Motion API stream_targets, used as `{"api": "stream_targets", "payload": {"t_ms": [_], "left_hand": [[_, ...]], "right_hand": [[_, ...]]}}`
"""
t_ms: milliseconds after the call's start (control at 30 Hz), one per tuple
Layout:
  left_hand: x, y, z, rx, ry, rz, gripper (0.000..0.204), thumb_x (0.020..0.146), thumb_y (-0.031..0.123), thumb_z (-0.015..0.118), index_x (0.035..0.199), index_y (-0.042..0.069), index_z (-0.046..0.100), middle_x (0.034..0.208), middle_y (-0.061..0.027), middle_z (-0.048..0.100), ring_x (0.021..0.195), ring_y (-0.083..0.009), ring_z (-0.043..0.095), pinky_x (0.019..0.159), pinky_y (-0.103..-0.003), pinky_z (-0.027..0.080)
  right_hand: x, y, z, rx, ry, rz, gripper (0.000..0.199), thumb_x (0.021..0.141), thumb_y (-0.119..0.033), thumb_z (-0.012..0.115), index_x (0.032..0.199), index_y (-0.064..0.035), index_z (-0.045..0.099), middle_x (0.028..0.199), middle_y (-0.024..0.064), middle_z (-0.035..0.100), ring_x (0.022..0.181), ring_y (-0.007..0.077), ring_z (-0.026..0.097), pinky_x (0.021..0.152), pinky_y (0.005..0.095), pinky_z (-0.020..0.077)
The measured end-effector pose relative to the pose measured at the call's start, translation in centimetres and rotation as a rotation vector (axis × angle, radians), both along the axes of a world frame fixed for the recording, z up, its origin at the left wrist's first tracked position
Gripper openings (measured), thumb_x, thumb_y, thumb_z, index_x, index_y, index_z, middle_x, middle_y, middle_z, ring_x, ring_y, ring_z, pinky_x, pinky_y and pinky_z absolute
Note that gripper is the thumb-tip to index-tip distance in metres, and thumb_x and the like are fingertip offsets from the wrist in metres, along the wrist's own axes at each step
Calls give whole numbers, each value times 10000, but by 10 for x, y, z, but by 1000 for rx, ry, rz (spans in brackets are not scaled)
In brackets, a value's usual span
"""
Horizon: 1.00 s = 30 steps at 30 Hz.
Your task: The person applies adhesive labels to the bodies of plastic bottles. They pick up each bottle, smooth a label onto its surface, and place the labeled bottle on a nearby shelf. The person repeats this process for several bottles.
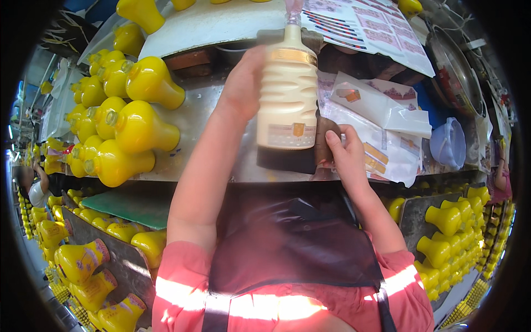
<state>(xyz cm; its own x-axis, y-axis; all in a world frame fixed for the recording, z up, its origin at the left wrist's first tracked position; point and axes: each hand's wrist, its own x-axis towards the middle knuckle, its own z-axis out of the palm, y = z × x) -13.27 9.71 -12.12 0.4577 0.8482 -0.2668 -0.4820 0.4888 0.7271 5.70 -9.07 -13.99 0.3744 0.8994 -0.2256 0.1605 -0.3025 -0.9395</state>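
A cream-coloured bottle (286, 113) with wavy ridges, a gold band and a printed strip near its base stands in front of me. My left hand (247, 83), somewhat blurred, is closed round its left side near the shoulder; the fingertips are hidden behind it. In my right hand (348, 150) is a flat brown pad (328, 138), pinched under the thumb, right at the bottle's lower right side. Whether the pad presses on the bottle I cannot tell. Below the bottle's base lies a dark block (286, 160).
Glossy yellow vases (146, 126) lie stacked on the metal table (193, 133) to the left. Printed sheets (395, 119) lie at the right, beside a pale bucket (448, 144) and a metal basin (456, 69). Boards with many yellow vases (445, 218) flank me on both sides.
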Motion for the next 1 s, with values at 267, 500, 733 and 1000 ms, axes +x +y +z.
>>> {"api": "stream_targets", "payload": {"t_ms": [267,500,733,1000], "left_hand": [[-20,12,34,102,111,-48,393,1009,333,631,1245,18,641,1173,-107,716,1077,-215,678,978,-384,533],[-60,6,40,213,194,91,297,967,213,702,1180,11,663,1084,-92,733,962,-177,706,890,-329,566],[-71,-46,61,330,301,300,283,917,169,736,1156,24,689,1082,-43,724,974,-127,678,908,-283,525],[-37,-93,109,625,538,243,289,847,119,820,1095,19,711,1015,-12,715,920,-97,654,849,-286,532]], "right_hand": [[-9,-11,30,827,-835,352,342,721,25,782,1034,-98,723,906,98,689,761,266,655,662,360,502],[-28,-5,42,1072,-924,587,423,669,-2,794,1071,-125,749,945,75,687,810,259,658,654,380,487],[-23,8,27,566,-326,349,307,939,-120,674,1229,-21,670,1087,119,703,994,225,665,886,360,515],[18,39,23,291,303,149,301,998,-114,625,1278,-6,615,1137,57,673,997,121,637,897,261,505]]}}
